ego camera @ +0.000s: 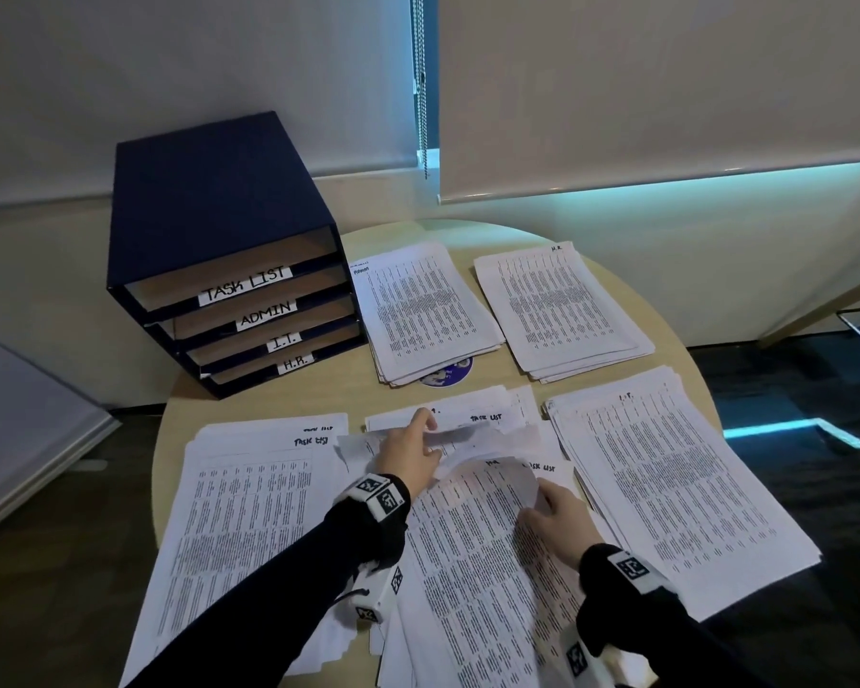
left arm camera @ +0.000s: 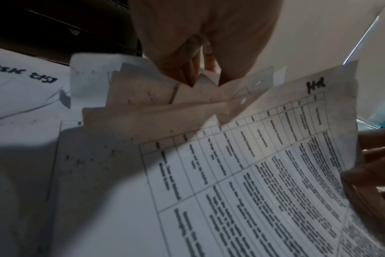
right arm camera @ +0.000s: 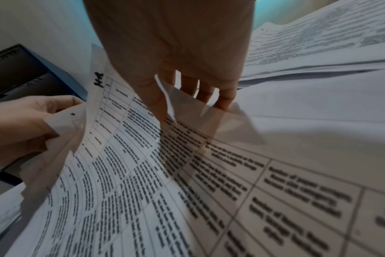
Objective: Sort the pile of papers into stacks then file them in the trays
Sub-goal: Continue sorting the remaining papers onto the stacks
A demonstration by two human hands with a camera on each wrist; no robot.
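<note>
An unsorted pile of printed sheets (ego camera: pixel 472 578) lies at the front middle of the round table (ego camera: pixel 507 230). My left hand (ego camera: pixel 425 441) grips the lifted top corners of several sheets (left arm camera: pixel 143 99) from that pile. My right hand (ego camera: pixel 542 499) pinches the right edge of the top sheet marked H.R. (right arm camera: pixel 125 142), thumb in front and fingers behind, and the sheet curls upward. Sorted stacks lie around: Task List (ego camera: pixel 249 513) at the left, Admin (ego camera: pixel 423 315) and H.R. (ego camera: pixel 562 310) at the back, I.T. (ego camera: pixel 666 479) at the right. The navy tray cabinet (ego camera: pixel 209 201) stands back left.
The cabinet's four open trays are labelled TASK LIST (ego camera: pixel 245 285), ADMIN, I.T. and H.R., top to bottom. A blue round sticker (ego camera: pixel 445 378) peeks out from under the Admin stack. Roller blinds and a bead chain (ego camera: pixel 420 81) hang behind the table. Dark floor lies to the right.
</note>
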